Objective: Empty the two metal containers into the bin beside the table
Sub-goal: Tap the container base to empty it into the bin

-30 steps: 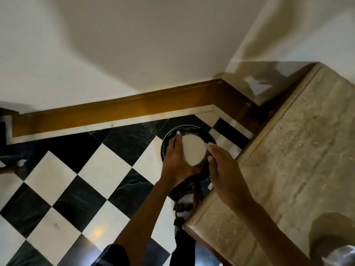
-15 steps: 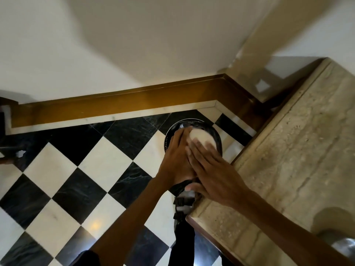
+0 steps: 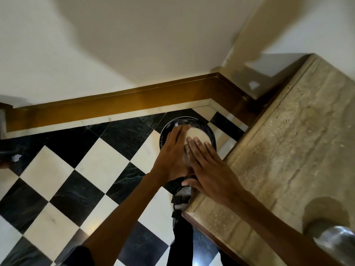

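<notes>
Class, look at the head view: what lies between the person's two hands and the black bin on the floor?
In the head view, an upturned metal container lies between the left hand, right hand and the bin; only its pale round base shows.

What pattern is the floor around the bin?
A black and white checkerboard of marble-like tiles, seen in the head view, running up to the bin.

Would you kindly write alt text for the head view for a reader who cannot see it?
Both hands, left hand and right hand, hold an upturned metal container over a round black bin on a checkered floor, beside a stone table. A second metal container sits on the table.
</notes>
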